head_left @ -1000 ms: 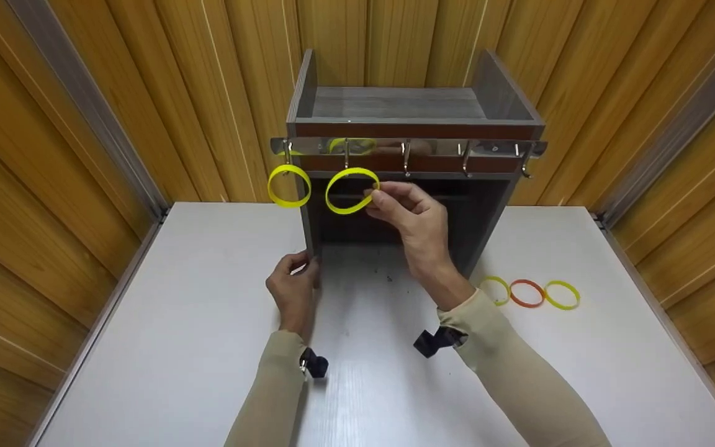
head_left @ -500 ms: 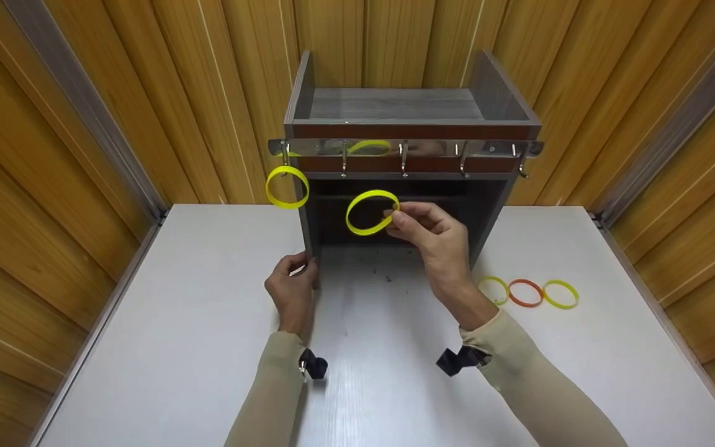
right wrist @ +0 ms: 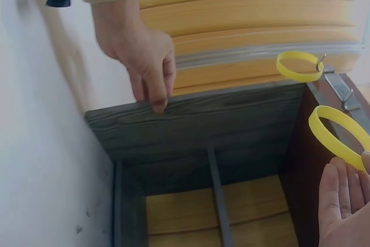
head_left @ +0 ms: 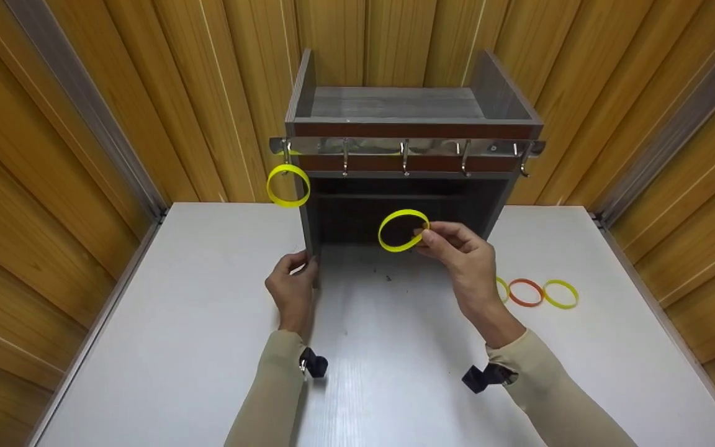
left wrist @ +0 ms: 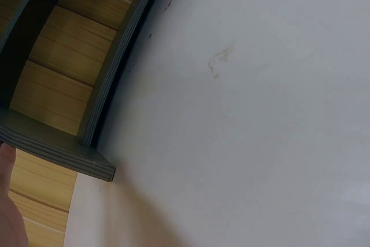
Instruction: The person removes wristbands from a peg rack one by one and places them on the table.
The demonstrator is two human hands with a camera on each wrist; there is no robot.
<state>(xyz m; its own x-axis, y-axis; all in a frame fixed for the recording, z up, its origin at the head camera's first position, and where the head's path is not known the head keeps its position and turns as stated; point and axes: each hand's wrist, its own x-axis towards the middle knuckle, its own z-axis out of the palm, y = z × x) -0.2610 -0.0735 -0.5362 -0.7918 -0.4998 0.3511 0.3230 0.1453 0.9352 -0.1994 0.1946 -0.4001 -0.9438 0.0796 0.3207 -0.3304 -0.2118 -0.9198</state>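
Observation:
With thumb and fingers, my right hand (head_left: 466, 264) pinches a yellow silicone wristband (head_left: 398, 249) in front of the grey cabinet's (head_left: 398, 102) dark opening. The held band is below the metal hook rail (head_left: 438, 146), apart from the hooks. A second yellow wristband (head_left: 289, 205) hangs on the leftmost hook. My left hand (head_left: 292, 288) grips the front edge of the cabinet's left side panel low down; the right wrist view shows that hand (right wrist: 139, 50) with its thumb on the panel's inner face. Only part of the left hand (left wrist: 10, 212) appears in the left wrist view.
To the right on the white table (head_left: 196, 347) lie a red wristband (head_left: 526, 305), a yellow wristband (head_left: 562, 307) and another yellow one (head_left: 506, 288), partly hidden behind my right hand. Wood-patterned walls (head_left: 246, 112) enclose the back and sides. Small dark specks dot the tabletop.
My right hand has moved down and to the right with the yellow wristband, away from the second hook. My left hand and the hanging wristband have stayed put.

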